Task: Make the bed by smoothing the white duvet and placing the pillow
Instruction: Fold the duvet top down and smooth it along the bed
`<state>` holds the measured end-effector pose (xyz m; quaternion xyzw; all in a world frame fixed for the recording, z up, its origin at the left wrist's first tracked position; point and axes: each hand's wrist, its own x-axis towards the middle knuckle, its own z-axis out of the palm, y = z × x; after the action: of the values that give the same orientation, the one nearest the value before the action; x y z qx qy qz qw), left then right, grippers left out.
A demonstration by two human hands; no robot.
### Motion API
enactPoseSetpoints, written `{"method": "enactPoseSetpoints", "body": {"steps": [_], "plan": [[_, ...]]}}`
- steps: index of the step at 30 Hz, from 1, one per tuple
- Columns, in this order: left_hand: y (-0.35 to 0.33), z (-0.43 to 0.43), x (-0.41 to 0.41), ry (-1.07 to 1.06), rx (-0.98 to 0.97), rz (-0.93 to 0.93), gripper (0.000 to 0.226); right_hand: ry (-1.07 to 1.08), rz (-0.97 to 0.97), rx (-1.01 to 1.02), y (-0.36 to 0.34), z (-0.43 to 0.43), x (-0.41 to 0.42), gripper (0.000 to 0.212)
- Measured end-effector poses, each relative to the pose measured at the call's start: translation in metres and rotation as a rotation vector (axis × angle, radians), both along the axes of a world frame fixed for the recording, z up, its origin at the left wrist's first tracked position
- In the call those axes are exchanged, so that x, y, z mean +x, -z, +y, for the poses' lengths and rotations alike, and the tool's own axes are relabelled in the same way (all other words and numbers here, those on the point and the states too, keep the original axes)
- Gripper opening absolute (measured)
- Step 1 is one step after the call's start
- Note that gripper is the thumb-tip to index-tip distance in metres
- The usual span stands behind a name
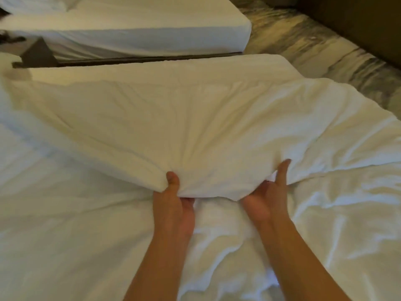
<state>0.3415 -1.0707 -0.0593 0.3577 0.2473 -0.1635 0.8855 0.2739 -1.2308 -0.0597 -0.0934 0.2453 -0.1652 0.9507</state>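
My left hand (173, 205) pinches a raised fold of the white duvet (195, 118), thumb curled over the top and fingers tucked beneath. My right hand (268, 192) holds the same fold just beside it, palm turned up. Its thumb lies along the cloth and its fingers are hidden underneath, so I cannot tell how firmly they close. The duvet lies rumpled across the bed (173, 66), bunched in creases near me, and a bare strip of mattress shows along the far side.

My hands sit close together, so I judge that a pull or shake from here would move only the middle and leave the corners dragging unevenly. That would twist the duvet rather than flatten it. The right-hand end of the duvet sags toward the floor (314, 46), and a hard tug that way could slide it off the edge. If my right hand's looser hold slips, the fold drops and the creases below stay trapped.

I cannot pick out the pillow with any certainty. Something white and rounded lies on the second bed (152, 22), but it is too cropped to name.
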Motion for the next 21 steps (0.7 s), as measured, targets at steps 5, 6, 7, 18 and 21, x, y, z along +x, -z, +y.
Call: {"method": "enactPoseSetpoints", "body": {"steps": [5, 6, 7, 18, 21], "plan": [[0.007, 0.01, 0.03, 0.086, -0.014, 0.104, 0.042, 0.063, 0.122, -0.027, -0.008, 0.041, 0.038, 0.047], [0.004, 0.022, 0.045, 0.089, -0.012, 0.059, 0.044, 0.1, 0.159, -0.072, -0.002, 0.035, 0.036, 0.045], [0.001, 0.037, 0.064, 0.056, 0.025, 0.023, 0.044, 0.107, 0.165, -0.095, 0.005, 0.029, 0.031, 0.044], [0.017, 0.164, 0.103, -0.092, 0.084, -0.018, 0.034, -0.008, 0.152, 0.03, -0.002, 0.088, 0.021, 0.063], [0.039, 0.162, 0.057, -0.02, 0.086, 0.167, 0.046, -0.149, 0.217, -0.003, -0.002, 0.145, 0.046, 0.059]]}}
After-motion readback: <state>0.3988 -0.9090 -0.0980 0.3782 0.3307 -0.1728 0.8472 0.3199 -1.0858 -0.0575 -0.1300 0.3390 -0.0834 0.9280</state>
